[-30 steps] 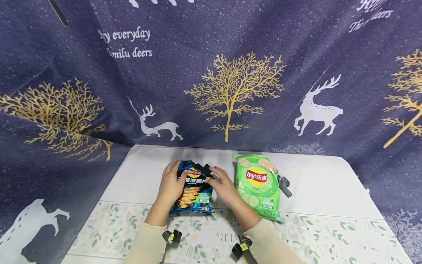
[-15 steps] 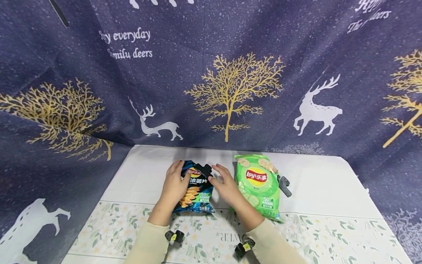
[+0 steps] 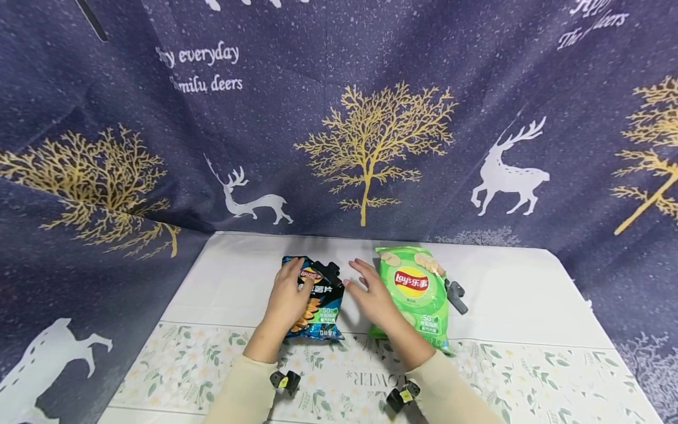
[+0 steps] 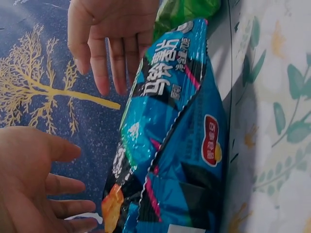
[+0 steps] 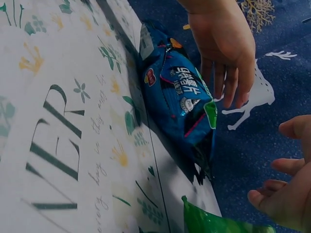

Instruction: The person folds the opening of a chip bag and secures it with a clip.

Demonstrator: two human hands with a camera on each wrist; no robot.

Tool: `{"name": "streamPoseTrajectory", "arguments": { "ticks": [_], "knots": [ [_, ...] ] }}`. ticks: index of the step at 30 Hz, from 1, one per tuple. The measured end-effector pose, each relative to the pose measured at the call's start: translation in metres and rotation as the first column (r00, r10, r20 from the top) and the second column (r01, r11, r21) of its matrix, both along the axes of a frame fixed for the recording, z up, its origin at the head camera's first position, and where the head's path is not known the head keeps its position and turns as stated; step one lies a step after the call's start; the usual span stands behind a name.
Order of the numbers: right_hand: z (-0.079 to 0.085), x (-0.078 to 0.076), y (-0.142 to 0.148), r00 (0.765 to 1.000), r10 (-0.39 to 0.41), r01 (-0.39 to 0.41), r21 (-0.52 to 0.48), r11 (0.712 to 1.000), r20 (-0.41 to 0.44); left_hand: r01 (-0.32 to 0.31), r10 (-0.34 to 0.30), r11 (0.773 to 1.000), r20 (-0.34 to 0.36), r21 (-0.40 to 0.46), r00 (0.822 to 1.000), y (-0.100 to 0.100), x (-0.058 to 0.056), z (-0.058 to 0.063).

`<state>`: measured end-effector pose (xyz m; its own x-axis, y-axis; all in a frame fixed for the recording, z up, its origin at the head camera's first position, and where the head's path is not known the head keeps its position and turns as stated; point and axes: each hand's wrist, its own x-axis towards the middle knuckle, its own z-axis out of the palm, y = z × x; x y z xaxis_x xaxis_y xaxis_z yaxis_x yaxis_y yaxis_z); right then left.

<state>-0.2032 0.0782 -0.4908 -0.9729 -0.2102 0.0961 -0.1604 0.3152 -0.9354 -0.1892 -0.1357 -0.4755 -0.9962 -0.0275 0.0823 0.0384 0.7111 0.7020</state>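
Head view, left fingers (image 3: 290,268) over blue chip bag (image 3: 325,303), right fingers (image 3: 365,268) beside it, both loosely spread, empty

chip bags (image 3: 324,306) (image 3: 413,294): 2 | dark clips (image 3: 328,272) (image 3: 457,297): 2 | wrist cameras (image 3: 286,382) (image 3: 404,396): 2

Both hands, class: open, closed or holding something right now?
Left hand: open, by the blue chip bag.
Right hand: open, holding nothing.

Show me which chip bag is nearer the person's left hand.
The blue-black bag: in the head view, the left hand covers part of its left side. The green bag lies farther right, partly hidden behind the right hand.
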Motion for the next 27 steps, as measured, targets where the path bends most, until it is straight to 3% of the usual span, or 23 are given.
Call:
{"name": "streamPoseTrajectory", "arguments": {
  "ticks": [10, 16, 21, 27],
  "knots": [
    [0.006, 0.001, 0.014, 0.998, -0.013, 0.011, -0.033, 0.999, -0.056, 0.024, -0.024, 1.000, -0.056, -0.011, 0.998, 0.009, 0.000, -0.005],
    [0.008, 0.004, 0.024, 0.994, -0.029, 0.031, 0.017, 0.999, -0.102, 0.035, -0.034, 0.999, -0.037, 0.009, 0.999, 0.016, 0.000, -0.004],
    [0.011, 0.006, 0.033, 0.992, -0.054, 0.067, 0.114, 0.991, -0.115, 0.048, -0.047, 0.998, -0.011, 0.028, 0.999, 0.023, 0.002, -0.003],
    [0.013, 0.008, 0.045, 0.989, -0.070, 0.091, 0.168, 0.982, -0.129, 0.075, -0.075, 0.997, -0.004, 0.009, 0.997, 0.031, 0.004, -0.005]
  ]
}}
